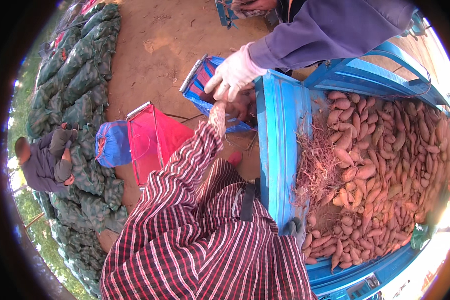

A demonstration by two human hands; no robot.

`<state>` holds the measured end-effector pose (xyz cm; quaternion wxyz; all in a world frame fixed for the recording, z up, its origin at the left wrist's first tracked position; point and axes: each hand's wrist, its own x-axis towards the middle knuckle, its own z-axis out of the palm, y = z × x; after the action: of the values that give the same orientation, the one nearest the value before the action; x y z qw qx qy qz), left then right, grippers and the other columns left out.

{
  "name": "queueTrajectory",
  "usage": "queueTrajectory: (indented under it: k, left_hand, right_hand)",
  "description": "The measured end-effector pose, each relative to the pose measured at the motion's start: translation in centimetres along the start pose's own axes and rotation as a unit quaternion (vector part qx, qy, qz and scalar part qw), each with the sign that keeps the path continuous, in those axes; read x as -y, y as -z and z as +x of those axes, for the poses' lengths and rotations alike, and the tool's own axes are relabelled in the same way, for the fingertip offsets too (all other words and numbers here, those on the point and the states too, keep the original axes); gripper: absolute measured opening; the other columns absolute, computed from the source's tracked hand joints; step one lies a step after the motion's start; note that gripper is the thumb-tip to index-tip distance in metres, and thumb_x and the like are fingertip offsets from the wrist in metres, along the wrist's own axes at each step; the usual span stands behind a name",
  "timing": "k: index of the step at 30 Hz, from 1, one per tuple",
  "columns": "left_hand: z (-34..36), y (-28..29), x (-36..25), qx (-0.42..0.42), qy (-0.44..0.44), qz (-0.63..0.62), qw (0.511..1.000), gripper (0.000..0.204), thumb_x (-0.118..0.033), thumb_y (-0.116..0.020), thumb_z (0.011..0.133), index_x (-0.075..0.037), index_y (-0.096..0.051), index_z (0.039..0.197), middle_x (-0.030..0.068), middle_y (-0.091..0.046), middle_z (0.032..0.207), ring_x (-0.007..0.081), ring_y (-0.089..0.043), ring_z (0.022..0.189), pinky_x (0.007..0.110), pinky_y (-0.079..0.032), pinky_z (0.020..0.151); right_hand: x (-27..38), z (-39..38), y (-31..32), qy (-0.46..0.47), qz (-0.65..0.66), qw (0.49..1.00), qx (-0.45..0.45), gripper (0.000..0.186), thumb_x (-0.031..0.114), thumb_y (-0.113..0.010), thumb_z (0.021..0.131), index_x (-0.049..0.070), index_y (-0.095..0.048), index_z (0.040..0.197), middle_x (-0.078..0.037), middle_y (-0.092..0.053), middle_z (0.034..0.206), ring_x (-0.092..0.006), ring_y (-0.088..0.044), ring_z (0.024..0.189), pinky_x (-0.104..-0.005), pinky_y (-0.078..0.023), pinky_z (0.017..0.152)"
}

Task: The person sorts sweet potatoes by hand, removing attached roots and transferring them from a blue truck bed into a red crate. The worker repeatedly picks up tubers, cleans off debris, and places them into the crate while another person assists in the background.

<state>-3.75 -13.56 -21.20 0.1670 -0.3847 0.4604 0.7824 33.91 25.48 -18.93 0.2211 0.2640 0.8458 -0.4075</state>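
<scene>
My left arm, in a striped sleeve, stretches forward over a blue mesh bag held open by a metal frame. My left hand is at the bag's mouth, its fingers hidden beneath a co-worker's white-gloved hand. Reddish sweet potatoes show inside that bag. In a grey glove, my right hand is at the near inner side of the blue truck bed, beside the pile of sweet potatoes. My sleeve covers part of it, so its grip is unclear.
A red mesh bag on a frame and a blue bag stand left on the dirt ground. Stacked green mesh sacks line the far left, where a person sits. Dry roots lie in the truck bed.
</scene>
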Motion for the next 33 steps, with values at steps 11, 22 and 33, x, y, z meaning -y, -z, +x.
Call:
queueTrajectory:
  k: [11, 22, 33]
  left_hand:
    - [0.4, 3.4, 3.1, -0.035, -0.236, 0.099, 0.966, 0.052, -0.026, -0.064, 0.093, -0.010, -0.047, 0.140, 0.0136, -0.058, 0.114, 0.0239, -0.061, 0.088, 0.037, -0.053, 0.067]
    - [-14.0, -9.1, 5.3, 0.228, -0.478, 0.434, 0.729, 0.034, -0.005, -0.059, 0.093, 0.001, -0.060, 0.127, 0.0129, -0.064, 0.119, 0.0193, -0.062, 0.102, 0.032, -0.050, 0.088]
    - [-20.7, -16.5, 18.1, 0.493, -0.046, 0.542, 0.679, 0.032, -0.007, -0.063, 0.091, -0.005, -0.063, 0.123, 0.0083, -0.067, 0.111, 0.0157, -0.064, 0.096, 0.031, -0.054, 0.085]
  right_hand:
    - [-6.4, 1.1, -2.0, -0.051, 0.210, 0.975, -0.057, 0.030, 0.022, -0.058, 0.098, 0.001, -0.060, 0.119, -0.005, -0.065, 0.099, -0.0148, -0.059, 0.086, -0.0288, -0.048, 0.075]
    - [-8.5, -2.5, 0.1, -0.157, -0.043, 0.923, -0.348, 0.023, 0.024, -0.061, 0.090, 0.013, -0.065, 0.110, -0.013, -0.066, 0.107, -0.0312, -0.064, 0.101, -0.0428, -0.050, 0.086]
    - [-9.1, 6.0, 6.1, -0.127, -0.235, 0.961, -0.068, 0.052, 0.025, -0.064, 0.080, 0.014, -0.055, 0.130, -0.011, -0.055, 0.135, -0.0305, -0.051, 0.127, -0.0408, -0.039, 0.107]
